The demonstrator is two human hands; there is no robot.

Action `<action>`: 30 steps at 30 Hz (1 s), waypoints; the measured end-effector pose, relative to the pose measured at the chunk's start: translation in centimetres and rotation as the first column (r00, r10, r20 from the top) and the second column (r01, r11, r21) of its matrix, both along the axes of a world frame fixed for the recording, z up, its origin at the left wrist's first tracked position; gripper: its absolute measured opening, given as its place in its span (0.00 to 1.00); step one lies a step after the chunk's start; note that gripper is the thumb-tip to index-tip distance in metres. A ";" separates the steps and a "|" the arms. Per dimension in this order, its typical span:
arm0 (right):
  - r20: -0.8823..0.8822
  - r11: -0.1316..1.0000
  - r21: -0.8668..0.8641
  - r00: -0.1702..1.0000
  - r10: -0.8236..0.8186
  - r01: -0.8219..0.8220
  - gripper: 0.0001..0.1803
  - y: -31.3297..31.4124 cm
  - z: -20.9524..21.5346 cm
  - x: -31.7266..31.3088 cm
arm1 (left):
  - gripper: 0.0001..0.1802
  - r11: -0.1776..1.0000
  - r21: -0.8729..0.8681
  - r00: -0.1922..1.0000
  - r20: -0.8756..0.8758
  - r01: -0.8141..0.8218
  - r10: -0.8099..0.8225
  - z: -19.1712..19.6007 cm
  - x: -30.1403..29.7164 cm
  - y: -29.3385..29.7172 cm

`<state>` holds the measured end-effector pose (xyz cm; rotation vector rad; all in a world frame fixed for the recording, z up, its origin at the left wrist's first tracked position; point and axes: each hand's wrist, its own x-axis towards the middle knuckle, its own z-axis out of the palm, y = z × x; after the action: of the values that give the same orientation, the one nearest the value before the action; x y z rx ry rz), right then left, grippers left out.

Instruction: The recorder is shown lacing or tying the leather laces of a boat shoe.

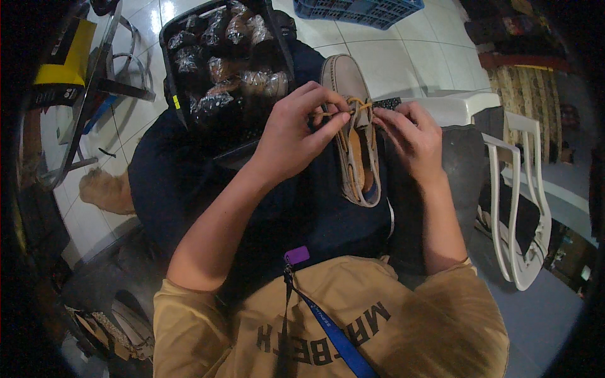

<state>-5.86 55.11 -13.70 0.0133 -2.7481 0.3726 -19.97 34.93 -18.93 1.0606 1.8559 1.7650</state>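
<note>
A beige boat shoe (345,74) rests on my dark-clad lap, its toe pointing away from me and its tan-lined opening toward me. Yellow-brown lace (360,103) crosses the top of the shoe in a loop. My left hand (307,123) pinches the lace between thumb and forefinger at the left of the tongue. On the right side, my right hand (413,135) has its fingertips closed together on the lace close to the shoe's edge. The exact lace ends are hidden by the fingers.
A black crate (288,47) with several plastic-wrapped shoes (220,69) stands ahead on the left. Beyond is a blue crate (359,11). A white plastic chair (513,189) is at the right. A tan furry animal (106,191) lies on the tiled floor at left, near a metal-framed chair (94,94).
</note>
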 end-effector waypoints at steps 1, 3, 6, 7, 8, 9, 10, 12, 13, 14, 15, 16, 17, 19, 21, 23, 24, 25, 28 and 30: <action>0.000 1.000 0.000 1.000 0.000 0.000 0.13 0.0 0.0 -0.1 | 0.08 1.000 0.000 1.000 0.000 0.000 0.000 0.0 0.0 0.0; 0.002 1.000 0.006 1.000 0.009 -0.009 0.11 0.0 0.3 -0.4 | 0.08 1.000 0.012 1.000 0.024 0.002 -0.002 0.0 0.0 0.0; 0.047 0.999 -0.030 0.999 0.026 -0.024 0.09 -0.2 0.6 -0.7 | 0.07 1.000 -0.003 1.000 0.012 -0.002 0.002 0.0 0.1 0.0; 0.048 0.999 -0.029 0.999 0.025 -0.023 0.09 -0.1 0.6 -0.7 | 0.07 1.000 -0.002 1.000 0.012 -0.001 0.001 0.1 0.1 0.0; 0.091 0.997 -0.071 0.996 0.019 -0.012 0.09 0.1 0.6 -0.7 | 0.07 1.000 -0.006 1.000 0.005 -0.002 0.002 0.4 0.1 0.0; 0.135 0.994 -0.113 0.991 0.015 0.000 0.09 0.2 0.5 -0.6 | 0.07 1.000 -0.010 1.000 -0.002 -0.003 0.003 0.5 0.1 0.0; 0.135 0.994 -0.113 0.991 0.015 0.001 0.09 0.2 0.5 -0.6 | 0.07 1.000 -0.011 1.000 -0.002 -0.002 0.002 0.4 0.1 0.0; 0.205 0.989 -0.142 0.979 0.000 0.029 0.10 0.3 0.6 -0.5 | 0.08 1.000 -0.004 1.000 0.024 -0.004 0.004 0.3 0.2 0.0; 0.205 0.990 -0.141 0.979 0.000 0.030 0.10 0.2 0.6 -0.4 | 0.08 1.000 -0.003 1.000 0.024 -0.004 0.004 0.3 0.2 0.0; 0.172 0.983 -0.182 0.985 -0.006 0.038 0.11 0.2 0.6 -0.3 | 0.08 1.000 -0.004 1.000 0.024 -0.004 0.004 0.3 0.2 0.0; 0.139 0.974 -0.222 0.990 -0.013 0.044 0.12 0.1 0.7 -0.2 | 0.08 1.000 -0.005 1.000 0.023 -0.003 0.003 0.3 0.2 0.0; 0.138 0.974 -0.222 0.990 -0.014 0.045 0.12 0.1 0.7 -0.1 | 0.08 1.000 -0.005 1.000 0.023 -0.002 0.002 0.3 0.1 0.0; 0.121 0.975 -0.216 0.992 -0.020 0.045 0.12 0.1 0.9 -0.1 | 0.08 1.000 -0.008 1.000 0.011 -0.005 0.005 0.3 0.1 0.0; 0.102 0.977 -0.209 0.994 -0.026 0.047 0.13 0.1 1.0 0.0 | 0.08 1.000 -0.011 1.000 -0.003 -0.007 0.007 0.3 0.0 -0.1; 0.090 0.981 -0.192 0.996 -0.021 0.038 0.14 0.1 0.9 0.1 | 0.08 1.000 -0.011 1.000 -0.021 -0.006 0.006 0.2 0.0 -0.1; 0.078 0.980 -0.195 0.997 -0.017 0.032 0.15 0.2 0.8 0.2 | 0.08 1.000 -0.020 1.000 -0.011 -0.002 0.001 0.3 0.0 -0.1; 0.067 0.979 -0.201 0.998 -0.010 0.023 0.16 0.3 0.7 0.2 | 0.08 1.000 -0.031 1.000 0.000 0.001 -0.001 0.3 0.0 -0.2; 0.067 0.979 -0.202 0.998 -0.010 0.023 0.16 0.2 0.6 0.3 | 0.08 0.999 -0.033 1.000 0.000 0.000 0.000 0.3 0.0 -0.2; 0.070 0.967 -0.249 0.997 -0.041 0.057 0.19 -0.1 0.5 0.4 | 0.10 1.000 0.017 1.000 -0.010 0.000 0.000 0.2 -0.2 -0.2; 0.016 0.986 -0.162 0.999 -0.027 0.030 0.22 -0.1 0.4 0.3 | 0.10 1.000 -0.009 1.000 -0.023 -0.005 0.005 0.3 -0.1 -0.2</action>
<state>-5.54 54.97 -13.30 -0.0707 -2.7201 0.5890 -20.11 34.74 -18.60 1.0784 1.8803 1.7520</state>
